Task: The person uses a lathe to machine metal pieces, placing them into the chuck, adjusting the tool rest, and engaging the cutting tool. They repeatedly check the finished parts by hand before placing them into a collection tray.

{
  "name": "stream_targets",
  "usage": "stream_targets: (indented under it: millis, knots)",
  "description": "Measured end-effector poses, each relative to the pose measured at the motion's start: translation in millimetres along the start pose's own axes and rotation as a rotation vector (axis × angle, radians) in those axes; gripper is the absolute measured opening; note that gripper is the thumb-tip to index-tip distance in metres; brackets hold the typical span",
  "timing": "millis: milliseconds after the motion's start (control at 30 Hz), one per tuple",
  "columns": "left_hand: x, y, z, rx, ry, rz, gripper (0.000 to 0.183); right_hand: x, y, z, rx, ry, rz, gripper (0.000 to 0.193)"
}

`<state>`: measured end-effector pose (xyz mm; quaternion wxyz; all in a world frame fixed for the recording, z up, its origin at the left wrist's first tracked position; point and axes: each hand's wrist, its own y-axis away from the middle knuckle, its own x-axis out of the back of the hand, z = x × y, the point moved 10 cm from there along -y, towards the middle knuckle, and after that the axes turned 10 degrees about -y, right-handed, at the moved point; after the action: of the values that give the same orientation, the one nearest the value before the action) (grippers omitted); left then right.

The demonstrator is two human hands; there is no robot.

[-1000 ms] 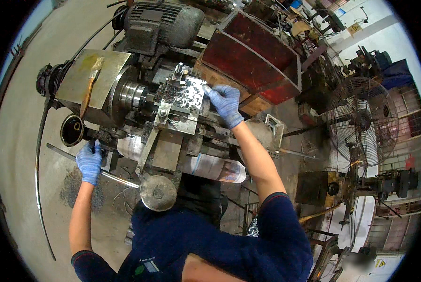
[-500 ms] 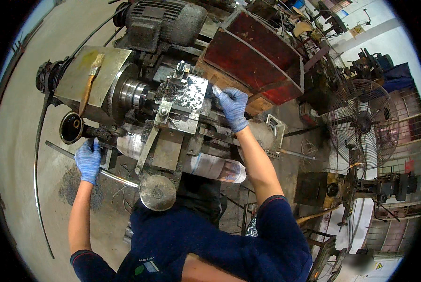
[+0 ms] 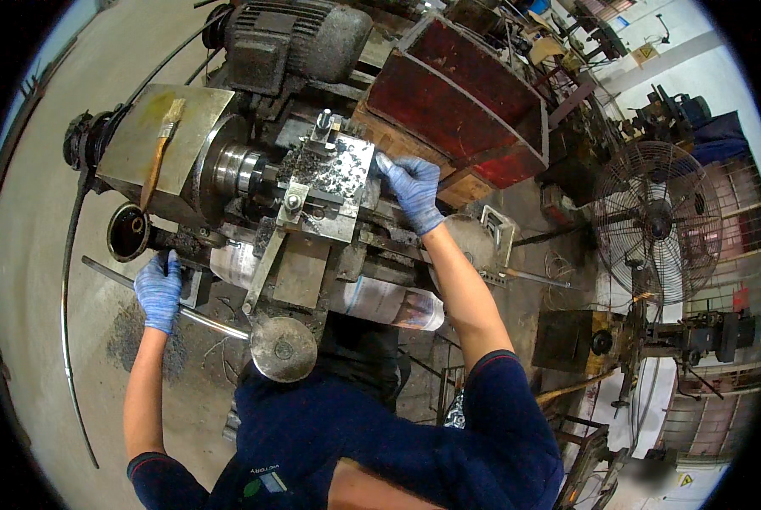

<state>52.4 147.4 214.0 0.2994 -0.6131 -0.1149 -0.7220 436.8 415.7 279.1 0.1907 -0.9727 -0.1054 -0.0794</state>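
Observation:
My left hand [image 3: 158, 291], in a blue knit glove, is closed over a long metal bar [image 3: 215, 323] that slants across the lathe's near left side. My right hand [image 3: 413, 191], gloved alike, has its fingers drawn together at the right edge of the chip-covered tool block [image 3: 349, 167]. What those fingertips hold, if anything, is hidden. Dark metal chips lie over the block, and bolts stand up from its clamps. Left of it is the round spindle chuck [image 3: 238, 168]. A round metal handwheel [image 3: 284, 349] sits close to my body.
A wooden-handled brush [image 3: 161, 149] lies on the headstock cover [image 3: 125, 127], above a black cup [image 3: 129, 231]. Behind stand a motor [image 3: 291, 42] and a red bin [image 3: 457, 98]. Rolled printed paper [image 3: 389, 303] lies below the carriage. A large fan [image 3: 657, 221] stands right.
My right hand has shifted very slightly left, with its fingertips still at the block's edge. My left hand stays on the bar.

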Motion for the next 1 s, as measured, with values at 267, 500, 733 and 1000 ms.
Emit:
stream_targets:
  millis: [267,500,733,1000]
  knots:
    - [0,0,-1,0.006,0.009,0.004,0.030,-1,-5,-3,-0.013,-0.007,0.017,0.027]
    - [-3,-1,-2,-0.012,-0.036,0.028,0.031,-5,-18,-1,-0.077,0.114,-0.031,0.031]
    - [-3,0,-3,-0.010,-0.027,0.028,0.032,5,-76,32,-0.262,0.081,-0.063,0.044]
    - [-1,0,0,-0.011,0.008,0.033,0.029,21,-97,85,-0.462,0.008,0.007,0.038]
